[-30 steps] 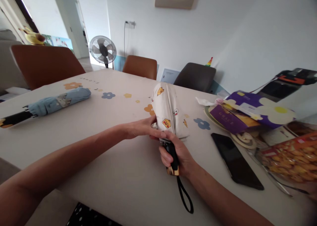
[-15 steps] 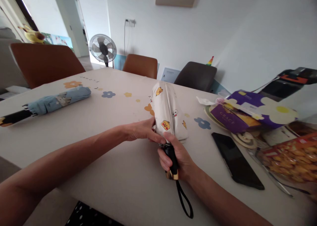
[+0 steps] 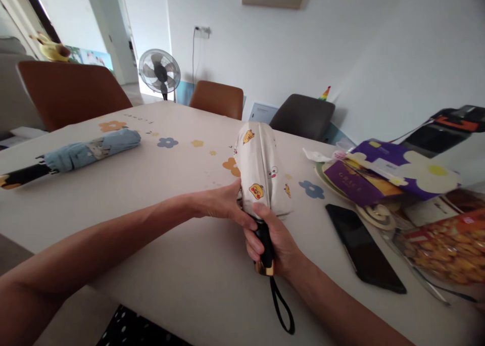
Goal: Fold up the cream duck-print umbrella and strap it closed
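A folded white umbrella [image 3: 261, 166] with yellow cartoon prints points away from me above the table. My right hand [image 3: 275, 240] wraps round its black handle, the thumb lying up against the lower end of the canopy. From the handle's gold-coloured end a black wrist strap hangs in a loop. My left hand [image 3: 227, 204] grips the canopy's lower left side just above the handle; its thumb lies across the front, and its other fingers are hidden behind the fabric. Farther left, a folded light-blue umbrella [image 3: 91, 151] with a black handle lies on the table.
To the right lie a black phone [image 3: 364, 247], a purple box [image 3: 397, 164] with a flower print, glasses and a snack bag [image 3: 447, 245]. Chairs, among them a brown one [image 3: 215, 99], stand along the table's far side, with a fan [image 3: 159, 72] behind.
The view has shifted slightly, and the white umbrella sits a little farther right in it. My left thumb has slid a little toward the handle; both hands keep their hold.
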`<move>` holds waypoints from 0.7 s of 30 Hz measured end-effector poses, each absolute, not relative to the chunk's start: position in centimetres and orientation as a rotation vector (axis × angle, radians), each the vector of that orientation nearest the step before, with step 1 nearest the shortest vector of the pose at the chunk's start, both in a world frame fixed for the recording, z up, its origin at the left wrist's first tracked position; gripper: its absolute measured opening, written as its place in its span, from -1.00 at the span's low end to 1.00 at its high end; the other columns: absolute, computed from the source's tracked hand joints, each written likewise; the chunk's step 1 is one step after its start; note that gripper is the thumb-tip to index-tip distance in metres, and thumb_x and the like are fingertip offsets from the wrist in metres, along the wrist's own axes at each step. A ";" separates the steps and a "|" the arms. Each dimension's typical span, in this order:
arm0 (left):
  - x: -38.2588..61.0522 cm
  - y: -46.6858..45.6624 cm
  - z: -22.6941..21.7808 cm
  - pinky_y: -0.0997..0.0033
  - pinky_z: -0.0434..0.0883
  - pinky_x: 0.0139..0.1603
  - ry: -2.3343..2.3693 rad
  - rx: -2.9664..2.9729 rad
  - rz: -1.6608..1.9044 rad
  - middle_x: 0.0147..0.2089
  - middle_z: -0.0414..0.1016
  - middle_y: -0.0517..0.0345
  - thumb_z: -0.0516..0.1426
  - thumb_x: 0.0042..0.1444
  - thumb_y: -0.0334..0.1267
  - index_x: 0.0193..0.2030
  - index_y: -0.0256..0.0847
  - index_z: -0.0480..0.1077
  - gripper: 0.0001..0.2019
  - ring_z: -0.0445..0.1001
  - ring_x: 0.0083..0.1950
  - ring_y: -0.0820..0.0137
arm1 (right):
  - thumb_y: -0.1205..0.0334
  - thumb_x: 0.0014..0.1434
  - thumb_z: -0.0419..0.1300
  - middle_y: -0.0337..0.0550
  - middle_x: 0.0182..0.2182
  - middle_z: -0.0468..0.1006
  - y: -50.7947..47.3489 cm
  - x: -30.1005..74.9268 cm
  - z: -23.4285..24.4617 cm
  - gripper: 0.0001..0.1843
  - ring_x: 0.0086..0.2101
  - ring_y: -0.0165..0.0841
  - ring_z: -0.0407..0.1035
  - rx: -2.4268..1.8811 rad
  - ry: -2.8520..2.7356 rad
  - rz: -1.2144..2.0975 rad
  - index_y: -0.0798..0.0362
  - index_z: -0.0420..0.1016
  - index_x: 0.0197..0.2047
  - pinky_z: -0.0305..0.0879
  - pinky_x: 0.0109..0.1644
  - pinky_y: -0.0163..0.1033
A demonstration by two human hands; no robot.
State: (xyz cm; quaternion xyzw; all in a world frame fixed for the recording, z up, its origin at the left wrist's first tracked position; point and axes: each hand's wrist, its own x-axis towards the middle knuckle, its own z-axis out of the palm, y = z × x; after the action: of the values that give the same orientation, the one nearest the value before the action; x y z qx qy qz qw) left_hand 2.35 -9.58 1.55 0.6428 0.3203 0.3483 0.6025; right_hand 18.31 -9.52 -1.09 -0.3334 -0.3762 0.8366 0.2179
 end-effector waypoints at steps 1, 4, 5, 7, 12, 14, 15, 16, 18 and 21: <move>2.1 -9.5 1.8 0.13 0.33 0.01 0.741 1.496 0.797 0.05 0.36 -0.07 0.27 -0.17 -0.35 0.19 -0.20 0.08 -0.25 0.33 0.08 0.17 | -0.12 0.03 0.11 -0.33 -0.89 0.20 -9.4 18.4 -1.1 -0.54 -0.87 -0.53 0.06 -0.904 -1.047 2.317 0.08 0.20 -0.63 0.04 -0.81 -0.45; 0.7 -9.0 2.7 0.12 0.24 0.09 0.845 1.541 0.771 0.08 0.35 -0.04 0.26 -0.15 -0.27 0.15 -0.19 0.19 -0.34 0.29 0.12 0.17 | -0.10 0.07 0.08 -0.37 -0.88 0.20 -9.0 18.6 -1.0 -0.60 -0.87 -0.52 0.05 -0.845 -1.058 2.314 0.10 0.33 -0.48 0.05 -0.80 -0.45; 0.1 -8.7 2.9 0.13 0.22 0.10 0.933 1.547 0.785 0.07 0.36 -0.02 0.25 -0.13 -0.23 0.11 -0.19 0.25 -0.40 0.29 0.12 0.19 | -0.10 0.08 0.08 -0.38 -0.87 0.19 -9.0 18.7 -1.0 -0.61 -0.86 -0.52 0.04 -0.824 -1.058 2.314 0.10 0.37 -0.42 0.05 -0.80 -0.45; -1.0 -8.1 3.0 0.16 0.23 0.07 1.151 1.517 0.832 -0.01 0.42 0.01 0.22 -0.10 -0.12 -0.04 -0.20 0.37 -0.55 0.35 0.04 0.23 | -0.07 0.09 0.08 -0.41 -0.85 0.18 -8.8 18.7 -0.8 -0.63 -0.85 -0.53 0.02 -0.784 -1.041 2.318 0.10 0.39 -0.32 0.05 -0.80 -0.45; -0.9 -7.6 1.7 0.29 0.34 -0.26 1.182 1.317 0.596 -0.31 0.51 -0.01 0.15 -0.05 0.03 -0.38 -0.29 0.47 -0.64 0.44 -0.33 0.35 | -0.03 0.08 0.11 -0.41 -0.73 0.23 -8.6 18.8 -0.3 -0.68 -0.84 -0.60 -0.05 -0.707 -0.963 2.321 0.09 0.35 -0.37 0.00 -0.81 -0.48; -0.2 -7.8 1.1 0.36 0.33 -0.34 1.051 1.209 0.534 -0.26 0.51 -0.04 0.14 -0.04 0.07 -0.34 -0.29 0.47 -0.60 0.43 -0.33 0.37 | -0.06 0.08 0.11 -0.41 -0.72 0.21 -8.5 18.9 -0.1 -0.66 -0.84 -0.62 -0.07 -0.690 -0.958 2.336 0.08 0.31 -0.43 -0.01 -0.82 -0.48; 0.2 -7.9 0.8 0.39 0.31 -0.37 1.004 1.161 0.523 -0.22 0.50 -0.05 0.15 -0.04 0.08 -0.31 -0.30 0.47 -0.59 0.43 -0.32 0.37 | -0.07 0.08 0.11 -0.42 -0.72 0.19 -8.4 18.9 -0.1 -0.64 -0.84 -0.62 -0.08 -0.681 -0.956 2.346 0.08 0.28 -0.46 -0.01 -0.82 -0.48; 0.5 -7.9 0.6 0.42 0.29 -0.39 0.968 1.115 0.517 -0.18 0.49 -0.07 0.15 -0.04 0.08 -0.28 -0.30 0.47 -0.57 0.43 -0.30 0.37 | -0.07 0.08 0.11 -0.42 -0.71 0.18 -8.3 18.9 -0.1 -0.63 -0.84 -0.63 -0.09 -0.669 -0.947 2.355 0.08 0.27 -0.47 -0.01 -0.82 -0.47; 0.9 -8.0 0.1 0.47 0.26 -0.44 0.922 1.002 0.543 -0.13 0.48 -0.09 0.14 -0.03 0.09 -0.24 -0.31 0.46 -0.56 0.42 -0.30 0.38 | -0.04 0.10 0.11 -0.42 -0.68 0.19 -8.2 19.0 -0.1 -0.66 -0.84 -0.64 -0.11 -0.621 -0.908 2.350 0.08 0.28 -0.45 -0.02 -0.83 -0.48; 1.2 -7.8 -0.7 0.48 0.30 -0.43 0.883 0.782 0.721 -0.09 0.46 -0.11 0.13 0.01 0.06 -0.18 -0.31 0.42 -0.56 0.44 -0.27 0.37 | 0.01 0.13 0.10 -0.44 -0.63 0.20 -8.1 19.1 -0.1 -0.73 -0.83 -0.65 -0.13 -0.527 -0.852 2.335 0.08 0.32 -0.33 -0.03 -0.84 -0.49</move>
State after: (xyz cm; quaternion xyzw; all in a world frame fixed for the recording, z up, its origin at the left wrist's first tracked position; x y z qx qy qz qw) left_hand 1.22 -7.75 -0.68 0.3607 0.4072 0.3326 0.7704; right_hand 19.15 -8.05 -0.10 -0.1982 -0.3202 0.8779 0.2957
